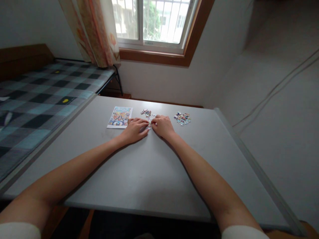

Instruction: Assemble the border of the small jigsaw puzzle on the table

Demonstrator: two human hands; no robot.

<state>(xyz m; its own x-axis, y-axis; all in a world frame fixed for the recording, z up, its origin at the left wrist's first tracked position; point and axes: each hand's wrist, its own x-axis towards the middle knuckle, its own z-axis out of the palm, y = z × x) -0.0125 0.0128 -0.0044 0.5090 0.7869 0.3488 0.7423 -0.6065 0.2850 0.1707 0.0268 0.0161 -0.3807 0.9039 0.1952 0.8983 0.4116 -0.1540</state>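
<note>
Pieces [150,126] of a puzzle lie on the table [149,172] between the two hands, partly hidden by the fingers. The left hand [136,130] is palm down, its fingers loosely stretched and its thumb apart from them, tips at the pieces. The right hand [162,126] is curled, thumb and forefinger tips at the opposite side of the pieces. Whether either hand grips a piece, I cannot tell. Just beyond the hands is a small heap [146,113]; to the right of the right hand, apart from it, lies a larger pile [182,118]. Left of the left hand lies a printed sheet [119,117], its right edge overlapped by that hand. Well beyond both hands is a window [152,23].
</note>
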